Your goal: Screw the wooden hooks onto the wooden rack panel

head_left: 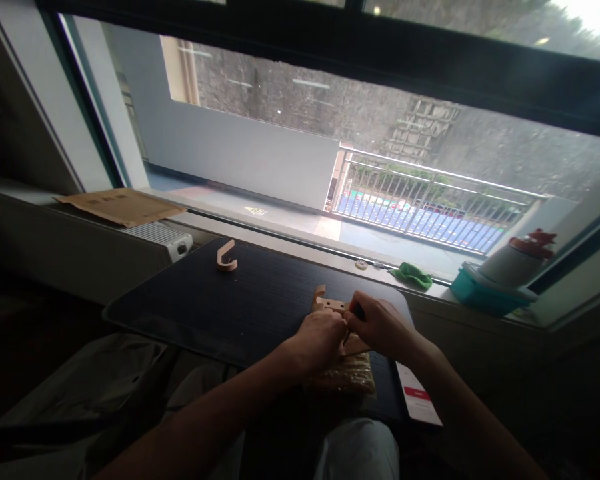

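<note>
My left hand [323,333] is closed around a light wooden piece [334,305] that has a curved hook end and a few dark holes. Close against it, my right hand [380,323] is closed, its fingers bent in a pinch near the wood. A small dark shape shows at those fingers, too hidden to name. Beneath both hands lies a packet in shiny, crinkled clear wrapping [353,377]. Farther left on the black table [190,300] stands a separate J-shaped wooden hook [226,258].
A phone with a lit screen [420,397] lies by my right forearm. Along the window sill are a green cloth [413,275], a teal box [485,293] and a grey container [513,263]. A brown envelope [123,207] rests at the left.
</note>
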`<action>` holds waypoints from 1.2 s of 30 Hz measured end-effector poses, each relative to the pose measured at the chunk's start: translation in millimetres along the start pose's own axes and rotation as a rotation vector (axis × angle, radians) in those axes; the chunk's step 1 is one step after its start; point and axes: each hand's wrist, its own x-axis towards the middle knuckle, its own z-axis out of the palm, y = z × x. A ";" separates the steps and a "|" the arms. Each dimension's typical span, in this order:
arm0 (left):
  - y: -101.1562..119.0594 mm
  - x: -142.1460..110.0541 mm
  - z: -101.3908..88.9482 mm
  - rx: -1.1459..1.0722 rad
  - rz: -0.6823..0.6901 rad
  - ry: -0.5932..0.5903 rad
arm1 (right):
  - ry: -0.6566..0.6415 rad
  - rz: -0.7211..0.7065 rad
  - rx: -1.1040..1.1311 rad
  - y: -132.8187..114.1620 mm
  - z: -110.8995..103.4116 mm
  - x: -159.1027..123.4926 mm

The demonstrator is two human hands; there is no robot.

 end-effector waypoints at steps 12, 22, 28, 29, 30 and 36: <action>-8.1 8.8 17.3 0.069 -0.019 -0.039 | 0.015 0.003 0.049 5.0 2.5 -5.4; -7.5 5.5 19.6 0.079 -0.034 -0.014 | -0.019 0.002 -0.012 10.1 -5.2 -5.8; -6.2 11.2 18.7 0.160 -0.003 -0.029 | -0.009 0.007 -0.018 6.7 -4.6 -4.7; -5.6 11.4 18.5 0.165 -0.015 -0.025 | -0.018 -0.004 -0.020 6.4 -5.8 -4.8; -4.9 11.4 18.0 0.166 -0.028 -0.027 | -0.030 -0.019 -0.022 6.2 -7.6 -4.9; 0.4 8.9 14.7 0.153 -0.119 -0.081 | -0.126 -0.132 0.003 6.2 -20.3 -3.5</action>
